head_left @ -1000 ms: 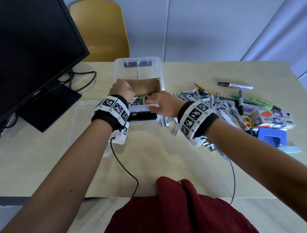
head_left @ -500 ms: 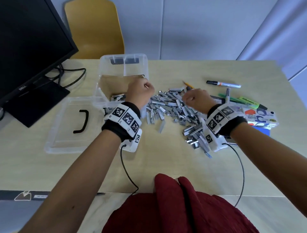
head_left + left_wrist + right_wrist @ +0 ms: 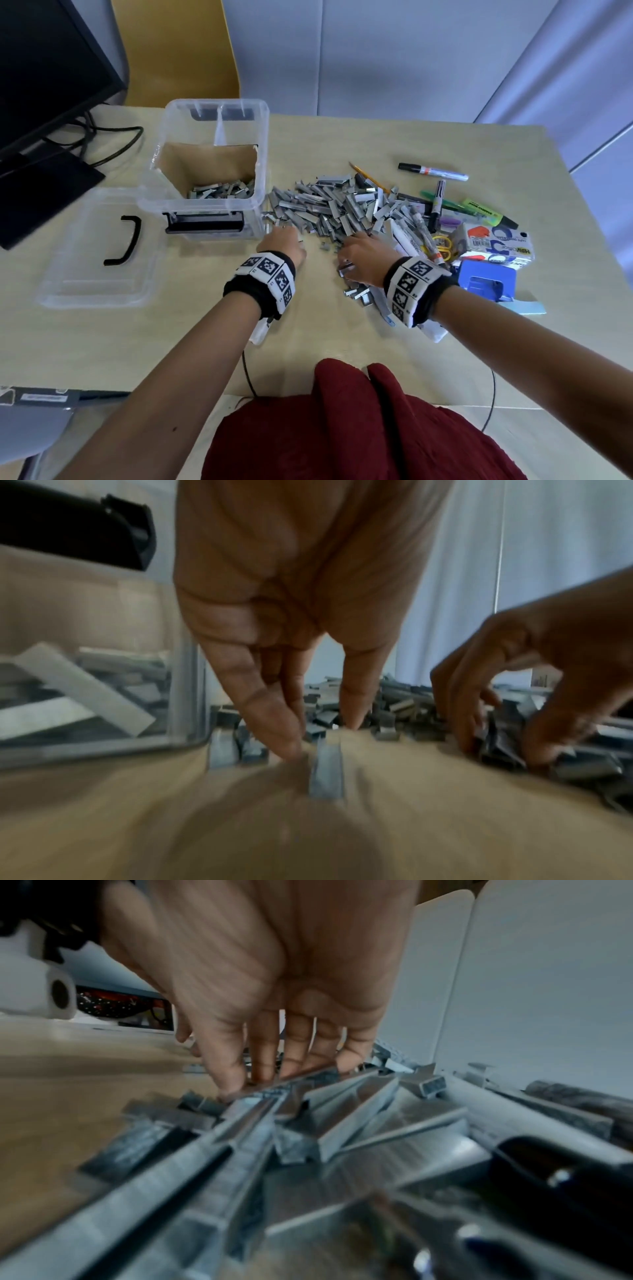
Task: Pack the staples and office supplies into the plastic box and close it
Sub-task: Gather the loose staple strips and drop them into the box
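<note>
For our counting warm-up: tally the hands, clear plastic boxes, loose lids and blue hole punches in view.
Hands: 2, left hand and right hand
Clear plastic box: 1
Loose lid: 1
Blue hole punch: 1
Total: 5

One plastic box (image 3: 209,161), one lid (image 3: 99,250), two hands, countless staples (image 3: 329,209)

Pale panelled wall (image 3: 394,58) behind a yellow chair (image 3: 178,51) and light wooden table (image 3: 102,342)

staple strips (image 3: 329,209): dull grey metal
plastic box (image 3: 212,164): clear glossy plastic, brown cardboard liner (image 3: 205,164)
table (image 3: 191,342): pale matt wood-look
</note>
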The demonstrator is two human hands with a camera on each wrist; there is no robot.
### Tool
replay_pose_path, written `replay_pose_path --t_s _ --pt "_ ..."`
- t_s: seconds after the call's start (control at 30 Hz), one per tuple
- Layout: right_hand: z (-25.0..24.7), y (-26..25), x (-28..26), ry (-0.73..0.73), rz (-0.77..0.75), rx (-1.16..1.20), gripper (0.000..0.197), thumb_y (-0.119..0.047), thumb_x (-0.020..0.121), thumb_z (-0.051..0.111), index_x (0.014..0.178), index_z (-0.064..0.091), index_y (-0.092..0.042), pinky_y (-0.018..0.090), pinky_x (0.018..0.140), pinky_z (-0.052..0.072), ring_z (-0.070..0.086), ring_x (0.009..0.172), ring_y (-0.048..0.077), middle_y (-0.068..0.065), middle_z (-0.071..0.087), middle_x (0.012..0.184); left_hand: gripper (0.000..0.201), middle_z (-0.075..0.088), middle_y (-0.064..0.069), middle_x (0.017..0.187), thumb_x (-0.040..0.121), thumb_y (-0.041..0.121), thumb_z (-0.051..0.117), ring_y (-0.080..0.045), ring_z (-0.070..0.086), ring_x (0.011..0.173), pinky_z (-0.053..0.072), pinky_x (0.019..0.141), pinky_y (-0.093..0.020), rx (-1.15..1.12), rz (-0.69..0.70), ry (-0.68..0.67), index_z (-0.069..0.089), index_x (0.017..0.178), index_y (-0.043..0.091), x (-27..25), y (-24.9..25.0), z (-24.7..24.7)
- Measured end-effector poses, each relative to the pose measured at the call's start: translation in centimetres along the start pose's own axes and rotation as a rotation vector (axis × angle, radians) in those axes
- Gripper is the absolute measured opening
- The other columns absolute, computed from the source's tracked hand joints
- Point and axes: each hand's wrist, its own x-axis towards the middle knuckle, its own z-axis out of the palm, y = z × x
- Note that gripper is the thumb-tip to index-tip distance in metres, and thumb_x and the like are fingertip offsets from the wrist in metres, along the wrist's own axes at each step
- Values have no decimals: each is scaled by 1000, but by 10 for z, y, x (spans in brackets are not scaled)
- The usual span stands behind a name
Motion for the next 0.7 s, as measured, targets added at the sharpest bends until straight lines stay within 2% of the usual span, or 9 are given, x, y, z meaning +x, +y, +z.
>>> replay_pose_path --t_s 0.13,0.23,0.3,0.33,0.5,0.53,0.6,0.63,0.7 --pt "1 -4 2 20 -16 -113 32 -31 91 47 117 58 -16 34 96 32 39 120 21 0 51 123 22 58 -17 112 92 12 46 -34 58 102 42 72 -35 -2 2 52 55 108 1 -1 1 10" --pt "2 -3 2 34 -5 -98 31 -31 89 48 112 60 -15 33 93 31 42 115 21 1 54 118 19 62 -23 94 87 12 49 -37 61 90 49 72 -39 -107 -19 66 61 94 -3 2 2 12" --pt "1 -1 4 68 37 -28 25 -27 88 48 104 62 -12 32 91 30 46 111 21 1 58 112 18 55 -15 68 85 12 53 -31 57 69 48 66 -34 -380 -77 65 54 68 8 5 -2 11" --pt "1 1 5 88 57 10 23 -25 89 48 100 63 -11 32 91 30 47 109 21 1 60 109 23 52 -9 66 86 11 56 -25 54 65 50 65 -32 -578 -114 42 47 64 12 7 -4 11" --pt "-2 5 12 96 122 212 19 -21 91 53 100 66 -11 33 100 37 56 99 17 4 66 103 5 53 -9 74 94 5 48 -16 53 62 52 50 -20 -1657 -207 -180 51 90 5 -5 -7 9" --pt "-5 4 14 131 159 320 17 -18 90 55 98 66 -8 31 97 42 57 92 16 5 67 100 9 53 -8 73 95 5 44 -14 53 60 51 49 -19 -1779 -212 -209 53 92 4 -7 -6 8" --pt "-13 1 16 243 228 559 12 -13 87 58 90 66 -5 17 77 49 56 74 12 7 67 89 17 53 -6 70 96 9 38 -13 54 57 51 50 -20 -1924 -247 -273 54 92 4 -6 -3 10" --pt "-19 -3 18 290 243 656 10 -12 86 59 88 66 -5 7 65 46 54 66 8 5 65 82 21 53 -6 70 97 14 36 -14 54 59 51 51 -21 -1956 -264 -307 54 91 4 -7 -1 11" --pt "-30 -13 22 327 231 773 9 -11 86 60 87 67 -5 1 52 41 49 58 0 -5 58 68 30 56 -9 69 99 27 35 -17 56 60 53 53 -24 -2001 -291 -372 53 91 4 -10 3 15"
